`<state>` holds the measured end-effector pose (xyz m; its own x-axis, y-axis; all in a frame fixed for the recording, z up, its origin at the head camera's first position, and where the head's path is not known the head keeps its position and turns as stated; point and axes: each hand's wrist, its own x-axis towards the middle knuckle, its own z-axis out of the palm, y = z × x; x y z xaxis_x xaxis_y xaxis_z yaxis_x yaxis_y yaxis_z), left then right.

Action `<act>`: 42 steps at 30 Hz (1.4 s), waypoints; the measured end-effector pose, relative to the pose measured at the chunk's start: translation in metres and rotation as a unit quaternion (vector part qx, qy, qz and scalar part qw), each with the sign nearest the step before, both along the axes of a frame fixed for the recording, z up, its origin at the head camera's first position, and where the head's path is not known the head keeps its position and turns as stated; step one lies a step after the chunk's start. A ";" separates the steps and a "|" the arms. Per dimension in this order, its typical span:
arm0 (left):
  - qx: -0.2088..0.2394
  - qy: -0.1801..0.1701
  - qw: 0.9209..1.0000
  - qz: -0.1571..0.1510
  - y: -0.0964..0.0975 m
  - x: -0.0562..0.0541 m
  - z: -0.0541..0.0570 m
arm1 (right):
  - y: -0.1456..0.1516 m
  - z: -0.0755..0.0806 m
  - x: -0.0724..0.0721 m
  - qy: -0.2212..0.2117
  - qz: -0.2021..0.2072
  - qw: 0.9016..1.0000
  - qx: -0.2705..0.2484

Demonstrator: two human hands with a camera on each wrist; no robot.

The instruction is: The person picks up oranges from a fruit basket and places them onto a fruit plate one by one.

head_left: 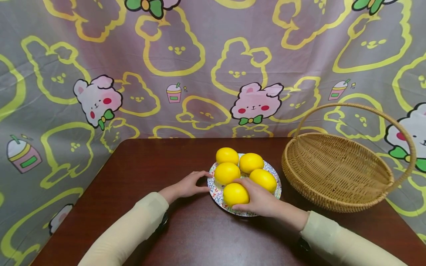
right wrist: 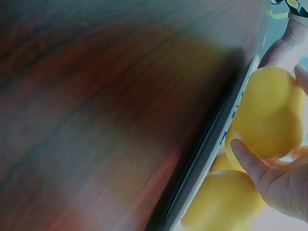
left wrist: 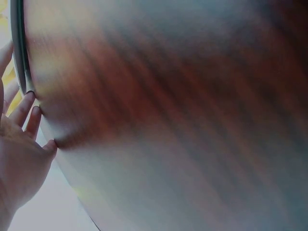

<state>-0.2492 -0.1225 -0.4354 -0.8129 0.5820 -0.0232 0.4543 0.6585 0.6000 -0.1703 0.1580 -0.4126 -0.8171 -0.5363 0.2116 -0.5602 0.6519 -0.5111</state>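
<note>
Several yellow lemons lie on a round plate [head_left: 217, 197] with a colourful pattern. My right hand [head_left: 261, 199] grips the nearest lemon [head_left: 235, 194], with thumb and fingers around its right side. In the right wrist view, this lemon [right wrist: 269, 113] sits by the thumb, close over the plate's rim [right wrist: 199, 166]; whether it touches the plate cannot be told. Another lemon [right wrist: 224, 199] shows below it. At the plate's left edge, my left hand [head_left: 190, 184] has its fingers and thumb spread, the tips at the rim. The left wrist view shows the left hand [left wrist: 24, 154] with fingertips on the tabletop.
To the right of the plate stands a wicker basket [head_left: 339, 170] with a tall arched handle [head_left: 352, 105]. Both stand on a dark reddish-brown wooden table [head_left: 159, 159]. Behind the table hangs a patterned cloth [head_left: 199, 74].
</note>
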 end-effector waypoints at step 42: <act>-0.005 -0.004 1.000 -0.003 0.000 -0.002 0.000 | 0.012 0.027 0.010 0.029 0.002 0.998 -0.061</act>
<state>-0.2511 -0.1224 -0.4349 -0.8091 0.5866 -0.0358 0.4534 0.6618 0.5971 -0.1600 0.1704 -0.3853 -0.7992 -0.5074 0.3222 -0.5939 0.5842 -0.5532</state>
